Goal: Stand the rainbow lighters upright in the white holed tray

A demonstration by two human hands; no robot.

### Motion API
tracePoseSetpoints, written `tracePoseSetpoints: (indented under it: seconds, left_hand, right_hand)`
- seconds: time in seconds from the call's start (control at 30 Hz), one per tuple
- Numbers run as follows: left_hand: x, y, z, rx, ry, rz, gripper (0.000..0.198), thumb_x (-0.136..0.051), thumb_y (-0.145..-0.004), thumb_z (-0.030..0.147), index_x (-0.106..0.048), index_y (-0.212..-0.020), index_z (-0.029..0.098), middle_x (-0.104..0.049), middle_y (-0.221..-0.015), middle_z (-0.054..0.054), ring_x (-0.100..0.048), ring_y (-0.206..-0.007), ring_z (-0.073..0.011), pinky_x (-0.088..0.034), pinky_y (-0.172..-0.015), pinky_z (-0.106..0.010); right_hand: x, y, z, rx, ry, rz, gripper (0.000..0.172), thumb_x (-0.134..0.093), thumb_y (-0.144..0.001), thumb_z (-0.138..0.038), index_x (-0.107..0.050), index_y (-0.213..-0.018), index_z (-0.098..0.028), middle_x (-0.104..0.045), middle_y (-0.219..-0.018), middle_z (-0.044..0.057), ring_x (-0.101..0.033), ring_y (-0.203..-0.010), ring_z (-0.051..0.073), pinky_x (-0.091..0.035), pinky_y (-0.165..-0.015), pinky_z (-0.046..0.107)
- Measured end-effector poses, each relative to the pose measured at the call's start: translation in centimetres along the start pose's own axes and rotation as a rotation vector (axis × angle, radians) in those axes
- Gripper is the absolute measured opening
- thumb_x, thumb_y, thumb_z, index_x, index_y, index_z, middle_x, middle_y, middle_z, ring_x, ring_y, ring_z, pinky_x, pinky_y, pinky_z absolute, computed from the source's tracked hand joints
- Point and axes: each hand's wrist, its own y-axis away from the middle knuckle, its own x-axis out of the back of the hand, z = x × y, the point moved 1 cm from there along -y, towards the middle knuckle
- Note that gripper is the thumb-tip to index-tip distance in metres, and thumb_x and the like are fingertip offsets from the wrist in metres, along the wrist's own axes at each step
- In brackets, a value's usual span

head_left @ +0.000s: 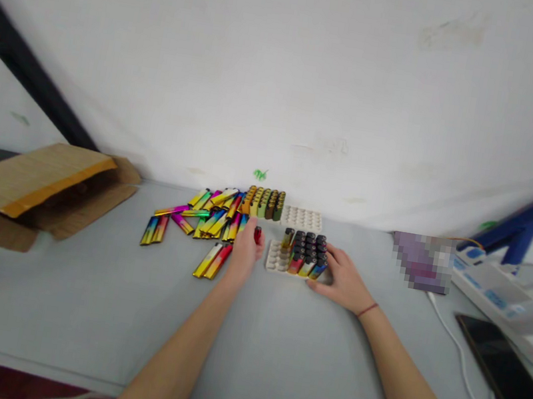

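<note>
A white holed tray (275, 259) lies in the middle of the grey table, with several colourful lighters (306, 253) standing upright in its right part. My right hand (342, 279) rests against the tray's right side, fingers curled round its edge. My left hand (244, 253) is just left of the tray, closed on one lighter whose red end (257, 234) sticks up between the fingers. A loose heap of rainbow lighters (207, 220) lies to the left of that hand.
Behind the heap stands a second white tray (305, 218) with a row of lighters (264, 203) at its left. An open cardboard box (38, 190) lies at far left. A power strip (505, 291), white cable and dark phone (506, 376) sit at right. White wall behind.
</note>
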Motion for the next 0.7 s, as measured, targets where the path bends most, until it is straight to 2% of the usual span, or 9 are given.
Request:
tracePoseSetpoints:
  seconds: [0.23, 0.4, 0.5, 0.7]
  left_hand:
    - [-0.08, 0.32, 0.37, -0.017, 0.071, 0.017, 0.034, -0.041, -0.086, 0.049, -0.045, -0.066, 0.021, -0.025, -0.044, 0.009, -0.016, -0.036, -0.0066, -0.013, -0.037, -0.019]
    - [-0.25, 0.22, -0.06, -0.066, 0.079, 0.015, 0.026, -0.042, -0.085, 0.042, -0.046, -0.069, 0.022, -0.027, -0.043, 0.009, -0.02, -0.036, -0.0071, -0.015, -0.037, -0.018]
    - [-0.38, 0.29, -0.14, -0.033, 0.098, 0.03, 0.031, -0.043, -0.086, 0.047, -0.043, -0.067, 0.022, -0.026, -0.042, 0.009, -0.019, -0.034, -0.0068, -0.015, -0.036, -0.018]
    - [-0.5, 0.69, 0.3, 0.082, 0.206, 0.062, 0.055, -0.039, -0.086, 0.071, -0.041, -0.062, 0.022, -0.023, -0.039, 0.01, -0.017, -0.033, -0.006, -0.013, -0.035, -0.019]
  right_hand:
    - [0.11, -0.02, -0.11, 0.003, 0.008, -0.001, 0.064, -0.067, -0.081, -0.055, -0.055, -0.13, -0.016, -0.055, -0.136, 0.019, -0.054, -0.122, 0.036, -0.043, -0.108, 0.056]
    - [0.06, 0.02, -0.04, -0.002, 0.006, -0.001, 0.064, -0.067, -0.081, -0.054, -0.055, -0.131, -0.016, -0.055, -0.137, 0.019, -0.053, -0.124, 0.036, -0.042, -0.109, 0.055]
    - [-0.01, 0.01, -0.01, 0.003, 0.007, 0.006, 0.065, -0.067, -0.081, -0.055, -0.055, -0.13, -0.015, -0.055, -0.136, 0.02, -0.053, -0.124, 0.037, -0.043, -0.108, 0.056]
    - [0.04, -0.04, -0.07, 0.006, 0.018, 0.006, 0.065, -0.068, -0.08, -0.055, -0.057, -0.127, -0.012, -0.056, -0.134, 0.021, -0.055, -0.122, 0.037, -0.043, -0.108, 0.055]
